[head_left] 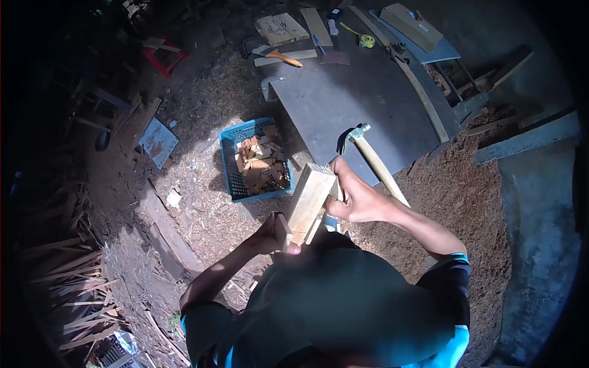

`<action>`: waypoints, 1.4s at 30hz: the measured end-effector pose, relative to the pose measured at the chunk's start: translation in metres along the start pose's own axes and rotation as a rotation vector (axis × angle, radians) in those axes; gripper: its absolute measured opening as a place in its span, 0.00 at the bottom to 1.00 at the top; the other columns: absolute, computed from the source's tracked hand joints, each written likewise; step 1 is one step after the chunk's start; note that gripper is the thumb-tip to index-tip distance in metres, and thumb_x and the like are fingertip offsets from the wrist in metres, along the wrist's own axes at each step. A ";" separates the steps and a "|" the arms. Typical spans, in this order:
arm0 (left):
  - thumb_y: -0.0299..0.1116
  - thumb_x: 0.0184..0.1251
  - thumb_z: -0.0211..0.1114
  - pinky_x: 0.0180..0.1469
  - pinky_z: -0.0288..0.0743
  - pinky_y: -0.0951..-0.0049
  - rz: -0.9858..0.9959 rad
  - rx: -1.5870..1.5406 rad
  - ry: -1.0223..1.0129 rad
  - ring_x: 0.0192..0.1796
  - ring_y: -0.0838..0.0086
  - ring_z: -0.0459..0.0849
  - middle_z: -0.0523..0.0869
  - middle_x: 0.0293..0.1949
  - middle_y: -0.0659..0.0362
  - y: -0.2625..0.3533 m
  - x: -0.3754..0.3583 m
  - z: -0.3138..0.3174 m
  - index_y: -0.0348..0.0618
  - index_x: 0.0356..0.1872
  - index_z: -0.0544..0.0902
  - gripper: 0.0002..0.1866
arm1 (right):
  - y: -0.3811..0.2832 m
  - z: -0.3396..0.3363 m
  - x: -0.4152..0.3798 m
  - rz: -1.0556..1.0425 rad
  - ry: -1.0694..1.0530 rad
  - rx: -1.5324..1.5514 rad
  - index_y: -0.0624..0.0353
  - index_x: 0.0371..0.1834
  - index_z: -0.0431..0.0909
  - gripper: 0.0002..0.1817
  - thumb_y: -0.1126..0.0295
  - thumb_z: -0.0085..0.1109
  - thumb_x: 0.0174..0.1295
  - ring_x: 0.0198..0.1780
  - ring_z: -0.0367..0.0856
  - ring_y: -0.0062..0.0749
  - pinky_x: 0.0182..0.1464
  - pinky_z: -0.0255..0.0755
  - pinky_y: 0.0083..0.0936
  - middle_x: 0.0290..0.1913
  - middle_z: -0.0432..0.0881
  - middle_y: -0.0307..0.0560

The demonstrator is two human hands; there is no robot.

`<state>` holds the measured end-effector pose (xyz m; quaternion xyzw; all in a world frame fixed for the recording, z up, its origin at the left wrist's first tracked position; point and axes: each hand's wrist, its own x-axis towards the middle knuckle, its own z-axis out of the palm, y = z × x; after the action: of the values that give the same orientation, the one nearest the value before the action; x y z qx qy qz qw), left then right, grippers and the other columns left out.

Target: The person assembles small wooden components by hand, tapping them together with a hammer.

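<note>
A pale wooden piece [310, 199], built from several joined blocks, is held up in front of my body at a slant. My left hand [270, 236] is closed around its lower end, with the thumb tip showing at the bottom edge. Around the upper right end, the fingers of my right hand [356, 195] are closed. Something small and shiny shows by that end, too small to name. Just beyond my right hand, a claw hammer [375, 161] with a wooden handle lies at the corner of the dark table [343, 98].
A blue crate [226, 165] of wood offcuts stands left of the table. On the table are a paintbrush [279, 56], a tape measure [366, 41] and boards [411, 27]. Wood strips [80, 294] pile at the lower left. Shavings cover the floor. A red stool [165, 56] stands farther back.
</note>
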<state>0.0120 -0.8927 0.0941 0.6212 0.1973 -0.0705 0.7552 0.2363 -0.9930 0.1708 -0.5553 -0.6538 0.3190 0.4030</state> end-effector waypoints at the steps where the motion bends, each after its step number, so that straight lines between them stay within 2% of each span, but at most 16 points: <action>1: 0.32 0.32 0.75 0.30 0.77 0.75 -0.001 -0.077 -0.072 0.29 0.74 0.81 0.80 0.28 0.57 0.000 0.004 -0.002 0.35 0.42 0.75 0.30 | -0.002 -0.003 -0.003 0.078 -0.037 0.050 0.72 0.42 0.52 0.19 0.77 0.49 0.52 0.33 0.74 0.38 0.35 0.71 0.30 0.31 0.68 0.58; 7: 0.28 0.31 0.72 0.30 0.77 0.74 -0.079 -0.142 -0.155 0.29 0.72 0.82 0.80 0.29 0.57 0.007 0.017 0.002 0.35 0.44 0.74 0.30 | -0.004 -0.021 -0.013 0.286 -0.130 0.152 0.74 0.40 0.51 0.18 0.76 0.47 0.52 0.34 0.73 0.39 0.38 0.70 0.34 0.31 0.69 0.64; 10: 0.32 0.32 0.73 0.38 0.74 0.75 -0.126 0.026 -0.121 0.34 0.76 0.81 0.83 0.31 0.59 0.021 0.021 0.000 0.37 0.41 0.78 0.26 | 0.025 -0.003 -0.026 0.047 0.119 0.057 0.66 0.44 0.53 0.20 0.79 0.50 0.49 0.30 0.70 0.25 0.30 0.67 0.21 0.28 0.69 0.44; 13: 0.32 0.31 0.72 0.37 0.73 0.75 0.078 -0.032 -0.121 0.33 0.75 0.80 0.81 0.33 0.59 0.021 0.033 -0.003 0.37 0.44 0.76 0.30 | -0.004 -0.014 -0.019 0.325 0.101 0.807 0.65 0.52 0.54 0.27 0.77 0.53 0.48 0.34 0.72 0.24 0.34 0.70 0.23 0.35 0.72 0.47; 15: 0.33 0.32 0.71 0.34 0.74 0.75 0.223 -0.107 0.041 0.30 0.74 0.80 0.79 0.33 0.58 0.033 0.037 0.016 0.36 0.46 0.75 0.31 | 0.012 -0.013 -0.019 0.177 0.078 0.659 0.62 0.58 0.54 0.32 0.72 0.57 0.50 0.38 0.73 0.24 0.37 0.71 0.24 0.40 0.72 0.47; 20: 0.31 0.38 0.70 0.28 0.75 0.77 0.038 -0.263 -0.110 0.28 0.72 0.81 0.80 0.30 0.56 0.039 0.040 -0.002 0.32 0.47 0.74 0.29 | 0.043 -0.029 -0.023 0.046 0.074 0.697 0.61 0.65 0.54 0.43 0.50 0.63 0.53 0.45 0.73 0.26 0.45 0.71 0.25 0.45 0.71 0.46; 23: 0.25 0.43 0.68 0.28 0.77 0.76 -0.034 -0.142 0.204 0.27 0.72 0.82 0.81 0.29 0.56 -0.017 0.069 -0.021 0.33 0.42 0.76 0.20 | 0.147 -0.010 -0.043 0.759 0.338 -0.742 0.56 0.63 0.58 0.43 0.40 0.58 0.50 0.51 0.71 0.50 0.50 0.67 0.44 0.50 0.69 0.57; 24: 0.26 0.44 0.67 0.28 0.76 0.76 0.025 -0.070 0.225 0.26 0.74 0.82 0.82 0.28 0.56 -0.019 0.079 -0.020 0.33 0.36 0.78 0.15 | 0.200 0.001 -0.049 1.055 0.262 -0.655 0.57 0.58 0.62 0.40 0.42 0.61 0.48 0.52 0.70 0.54 0.50 0.67 0.47 0.50 0.68 0.58; 26: 0.27 0.45 0.66 0.26 0.75 0.77 0.060 -0.121 0.303 0.25 0.75 0.82 0.82 0.28 0.56 -0.043 0.098 -0.018 0.33 0.32 0.79 0.12 | 0.215 0.009 -0.059 0.950 0.436 -0.683 0.59 0.51 0.65 0.36 0.49 0.68 0.43 0.50 0.73 0.53 0.48 0.69 0.45 0.48 0.71 0.58; 28: 0.27 0.44 0.65 0.28 0.75 0.77 0.022 -0.082 0.292 0.26 0.75 0.82 0.82 0.27 0.55 -0.059 0.113 -0.022 0.33 0.31 0.79 0.11 | 0.241 0.000 -0.062 0.898 0.357 -0.486 0.62 0.45 0.69 0.28 0.57 0.67 0.45 0.43 0.77 0.52 0.44 0.71 0.40 0.40 0.76 0.59; 30: 0.29 0.45 0.64 0.31 0.75 0.76 -0.060 -0.073 0.263 0.28 0.75 0.81 0.81 0.27 0.55 -0.102 0.117 -0.017 0.33 0.34 0.79 0.14 | 0.197 -0.011 -0.063 0.806 0.403 -0.274 0.67 0.37 0.73 0.20 0.64 0.64 0.46 0.35 0.79 0.49 0.39 0.71 0.37 0.30 0.79 0.58; 31: 0.30 0.45 0.62 0.33 0.75 0.76 -0.080 -0.066 0.248 0.30 0.74 0.81 0.81 0.27 0.55 -0.131 0.130 -0.024 0.32 0.38 0.78 0.17 | 0.171 -0.016 -0.061 0.856 0.426 -0.152 0.68 0.32 0.74 0.15 0.66 0.62 0.46 0.30 0.79 0.40 0.34 0.70 0.34 0.25 0.78 0.54; 32: 0.32 0.46 0.61 0.34 0.74 0.76 -0.084 -0.170 0.190 0.30 0.74 0.80 0.80 0.28 0.55 -0.135 0.133 -0.023 0.32 0.41 0.77 0.19 | 0.169 -0.010 -0.069 0.852 0.498 0.044 0.67 0.31 0.74 0.12 0.69 0.57 0.46 0.27 0.77 0.29 0.30 0.70 0.29 0.21 0.76 0.48; 37: 0.34 0.49 0.56 0.32 0.70 0.75 -0.066 -0.861 -0.177 0.28 0.74 0.74 0.73 0.30 0.58 -0.125 0.146 0.000 0.33 0.54 0.68 0.28 | 0.104 -0.012 -0.083 0.512 0.502 0.628 0.68 0.39 0.68 0.15 0.77 0.47 0.44 0.23 0.74 0.25 0.26 0.74 0.24 0.26 0.72 0.43; 40: 0.34 0.52 0.55 0.34 0.70 0.75 -0.129 -0.924 -0.190 0.29 0.75 0.75 0.76 0.29 0.60 -0.147 0.156 -0.005 0.34 0.50 0.72 0.23 | 0.083 -0.025 -0.069 0.806 0.461 0.403 0.67 0.39 0.68 0.13 0.73 0.54 0.53 0.17 0.72 0.24 0.20 0.70 0.22 0.19 0.70 0.40; 42: 0.33 0.55 0.55 0.35 0.71 0.74 -0.089 -0.874 -0.176 0.31 0.75 0.76 0.78 0.29 0.60 -0.165 0.160 -0.007 0.35 0.48 0.74 0.19 | 0.095 -0.022 -0.073 0.800 0.305 0.022 0.68 0.39 0.68 0.15 0.68 0.57 0.56 0.16 0.72 0.23 0.19 0.68 0.22 0.17 0.70 0.41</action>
<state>0.0989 -0.9001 -0.1185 0.2264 0.1700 -0.0655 0.9569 0.3047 -1.0487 0.0866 -0.8016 -0.3166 0.3712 0.3455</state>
